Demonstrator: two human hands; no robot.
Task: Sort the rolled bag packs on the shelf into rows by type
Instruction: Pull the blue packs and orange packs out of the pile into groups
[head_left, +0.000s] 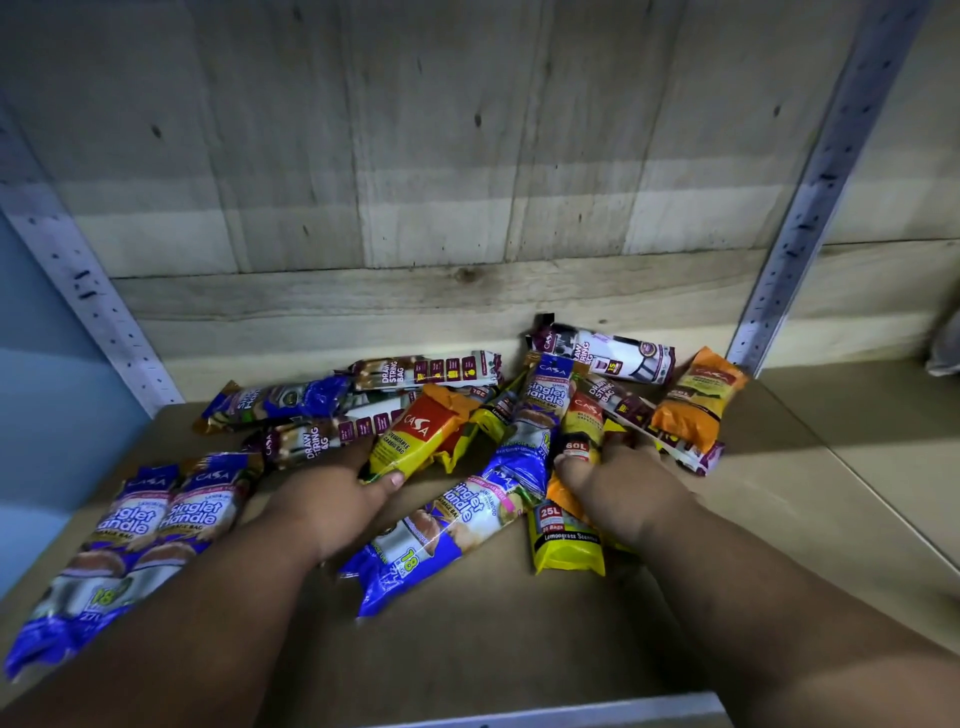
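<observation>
A heap of rolled bag packs lies on the shelf board (493, 639). Two blue singlet-handle packs (140, 525) lie side by side at the front left. My left hand (332, 499) grips a yellow and orange pack (421, 441) at the heap's middle. My right hand (618, 488) grips an orange 60L pack (584, 426) further right. A blue singlet-handle pack (441, 530) lies between my hands, and a yellow 25L pack (563, 540) lies under my right wrist. Maroon draw-string packs (426, 370) and another orange pack (698, 400) lie at the back.
A wooden plank wall (415, 182) closes the shelf's back. Perforated metal uprights stand at the left (78, 280) and the right (815, 208). A white front edge (571, 712) borders the board. A further shelf bay (883, 431) continues to the right.
</observation>
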